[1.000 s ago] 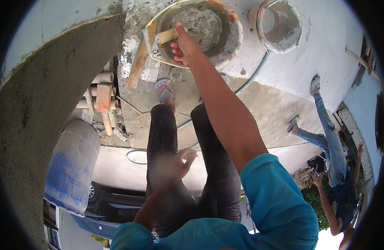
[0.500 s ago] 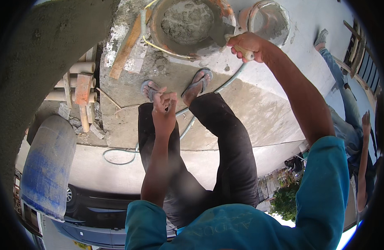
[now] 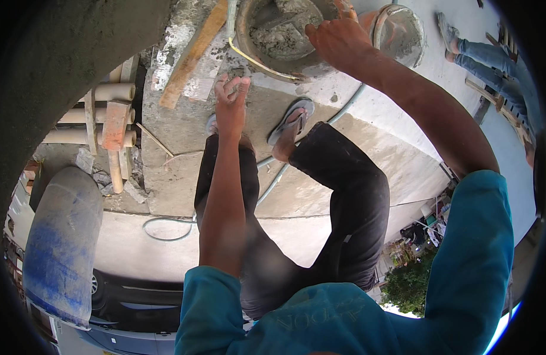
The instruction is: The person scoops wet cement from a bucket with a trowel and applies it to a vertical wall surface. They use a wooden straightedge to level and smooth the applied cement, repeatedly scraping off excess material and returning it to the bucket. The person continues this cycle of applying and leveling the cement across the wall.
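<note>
In the head view, looking down, one round tub of wet grey mortar sits at the top, in front of the person, partly cut off by the upper edge. The right hand is curled closed over its right side, hiding part of the rim; I cannot tell what those fingers grip. The left hand is empty, fingers loosely bent and apart, blocking much of the left foot. One bucket stands just right of the tub; one wooden plank lies to its left. One green hose runs behind the feet. At left are three tan pipes, one orange brick, one blue barrel and one dark car. At upper right stand a co-worker's two jeans-clad legs.
</note>
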Demonstrator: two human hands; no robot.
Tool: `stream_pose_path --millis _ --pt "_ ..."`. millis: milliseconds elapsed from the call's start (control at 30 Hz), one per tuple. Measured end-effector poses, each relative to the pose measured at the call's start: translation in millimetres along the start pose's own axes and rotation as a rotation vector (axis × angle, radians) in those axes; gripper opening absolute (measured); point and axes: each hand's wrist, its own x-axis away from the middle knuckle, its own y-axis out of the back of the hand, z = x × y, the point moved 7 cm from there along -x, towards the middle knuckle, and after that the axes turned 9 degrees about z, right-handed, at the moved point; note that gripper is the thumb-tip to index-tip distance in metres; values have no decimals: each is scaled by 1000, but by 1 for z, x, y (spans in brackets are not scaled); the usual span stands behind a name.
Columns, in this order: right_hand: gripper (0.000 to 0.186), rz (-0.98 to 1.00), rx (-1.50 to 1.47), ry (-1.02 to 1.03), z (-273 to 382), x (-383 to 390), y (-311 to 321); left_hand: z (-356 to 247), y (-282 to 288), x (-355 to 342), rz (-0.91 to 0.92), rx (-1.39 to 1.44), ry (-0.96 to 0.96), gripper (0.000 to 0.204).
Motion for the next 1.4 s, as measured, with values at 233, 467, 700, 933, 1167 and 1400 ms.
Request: stream_pose_path --millis 233,467,700,933,1167,1400 --pt "12 -99 76 -81 -61 -32 67 -110 -6 -66 59 47 -108 81" --pt "17 -24 184 90 32 10 -16 -123 -13 -147 118 -423 47 89" --pt "40 -93 -241 -442 -59 106 -30 -170 -60 -127 125 -690 -247 81" --pt "37 -118 -365 -388 -17 80 -110 -146 -112 -51 16 -635 -559 64" --pt "40 31 -599 -600 -64 154 -134 -128 -87 -32 -128 -500 -597 66" --pt "24 -286 -261 -388 -12 61 -78 -117 -99 -29 42 -363 -628 58"
